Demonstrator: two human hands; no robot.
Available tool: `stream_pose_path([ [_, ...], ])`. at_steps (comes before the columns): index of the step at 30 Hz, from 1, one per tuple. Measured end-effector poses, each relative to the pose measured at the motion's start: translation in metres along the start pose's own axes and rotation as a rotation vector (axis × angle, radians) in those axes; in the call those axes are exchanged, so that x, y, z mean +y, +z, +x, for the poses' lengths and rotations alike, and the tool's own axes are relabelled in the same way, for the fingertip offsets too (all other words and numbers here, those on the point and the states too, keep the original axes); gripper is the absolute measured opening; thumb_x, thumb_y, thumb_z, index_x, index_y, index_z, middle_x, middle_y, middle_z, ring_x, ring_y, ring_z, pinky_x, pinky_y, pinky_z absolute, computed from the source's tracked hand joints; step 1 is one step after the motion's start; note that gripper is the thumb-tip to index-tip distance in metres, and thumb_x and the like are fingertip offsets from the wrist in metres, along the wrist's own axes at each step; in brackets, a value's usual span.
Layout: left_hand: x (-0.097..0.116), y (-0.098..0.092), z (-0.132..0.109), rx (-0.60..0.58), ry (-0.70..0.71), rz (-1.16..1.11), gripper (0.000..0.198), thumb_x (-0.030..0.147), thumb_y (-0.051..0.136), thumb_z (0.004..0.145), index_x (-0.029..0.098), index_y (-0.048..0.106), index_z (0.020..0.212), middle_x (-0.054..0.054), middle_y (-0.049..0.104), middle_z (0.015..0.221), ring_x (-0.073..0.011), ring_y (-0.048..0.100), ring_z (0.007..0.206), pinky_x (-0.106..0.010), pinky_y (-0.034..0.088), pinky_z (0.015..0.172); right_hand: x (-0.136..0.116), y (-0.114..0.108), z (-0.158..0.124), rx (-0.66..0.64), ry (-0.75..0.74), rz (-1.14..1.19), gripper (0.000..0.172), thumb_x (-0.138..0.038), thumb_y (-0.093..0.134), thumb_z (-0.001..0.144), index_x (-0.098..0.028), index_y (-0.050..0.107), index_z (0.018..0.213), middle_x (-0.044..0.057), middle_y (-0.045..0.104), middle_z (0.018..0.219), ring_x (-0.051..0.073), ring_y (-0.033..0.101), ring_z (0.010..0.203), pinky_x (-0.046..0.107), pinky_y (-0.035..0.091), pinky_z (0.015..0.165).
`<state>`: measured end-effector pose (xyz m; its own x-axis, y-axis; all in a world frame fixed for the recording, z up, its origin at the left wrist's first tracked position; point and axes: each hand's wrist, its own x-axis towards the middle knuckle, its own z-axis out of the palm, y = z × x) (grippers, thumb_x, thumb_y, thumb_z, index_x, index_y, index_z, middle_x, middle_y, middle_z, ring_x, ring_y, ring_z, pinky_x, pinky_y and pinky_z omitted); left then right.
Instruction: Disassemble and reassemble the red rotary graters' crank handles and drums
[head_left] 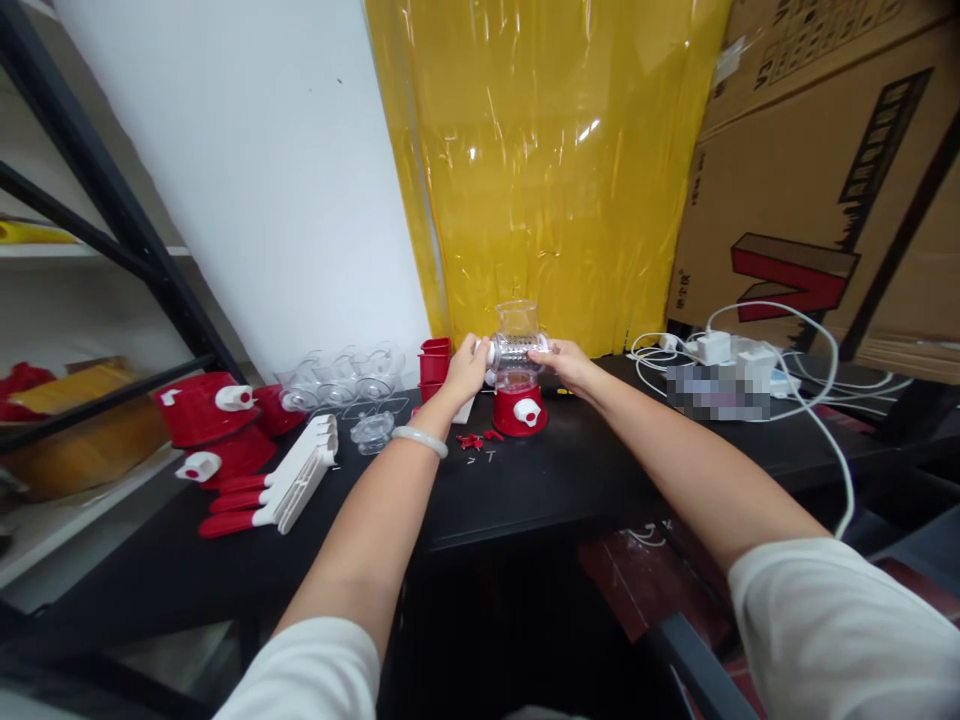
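A rotary grater stands upright on the black table in front of me. Its red base [506, 415] has a white knob [527, 412] on the front. Above the base is a clear plastic housing [517, 318], with a metal grating drum [514, 350] lying across it. My left hand [466, 370] is closed on the white piece at the drum's left end. With its fingers, my right hand [568, 364] grips the right end of the drum and housing. Small red parts [471, 441] lie just in front of the base.
Left on the table [480, 500] are stacked red bases [217, 425], white crank handles [304, 475] with red grips, and clear housings [341, 378]. Red hoppers [433, 362] stand behind my left hand. White cables [814, 400] and chargers [715, 347] lie right, before a cardboard box [795, 190].
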<state>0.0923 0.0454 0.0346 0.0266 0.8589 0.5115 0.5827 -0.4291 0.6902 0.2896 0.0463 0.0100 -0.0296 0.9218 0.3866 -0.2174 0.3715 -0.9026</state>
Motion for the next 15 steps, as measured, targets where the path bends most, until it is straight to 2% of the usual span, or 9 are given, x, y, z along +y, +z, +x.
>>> stream_pose_path([
  [10, -0.0044, 0.0097, -0.0013, 0.111, 0.007, -0.026, 0.028, 0.042, 0.040, 0.101, 0.025, 0.042, 0.079, -0.001, 0.058, 0.075, -0.0202, 0.059, 0.076, -0.031, 0.041, 0.071, 0.0019, 0.0003, -0.0003, 0.024, -0.023, -0.068, 0.051, -0.048, 0.091, 0.045, -0.016, 0.073, 0.080, 0.007, 0.076, 0.083, 0.019, 0.068, 0.077, 0.034, 0.052, 0.080],
  [15, -0.0092, 0.0057, 0.0058, 0.052, 0.096, -0.062, 0.030, 0.042, 0.044, 0.100, 0.024, 0.043, 0.075, 0.001, 0.056, 0.068, -0.0190, 0.059, 0.069, -0.031, 0.043, 0.069, 0.0010, -0.0027, 0.0017, 0.017, -0.002, -0.082, 0.050, -0.047, 0.092, 0.044, -0.016, 0.073, 0.077, 0.007, 0.076, 0.079, 0.019, 0.068, 0.076, 0.034, 0.052, 0.079],
])
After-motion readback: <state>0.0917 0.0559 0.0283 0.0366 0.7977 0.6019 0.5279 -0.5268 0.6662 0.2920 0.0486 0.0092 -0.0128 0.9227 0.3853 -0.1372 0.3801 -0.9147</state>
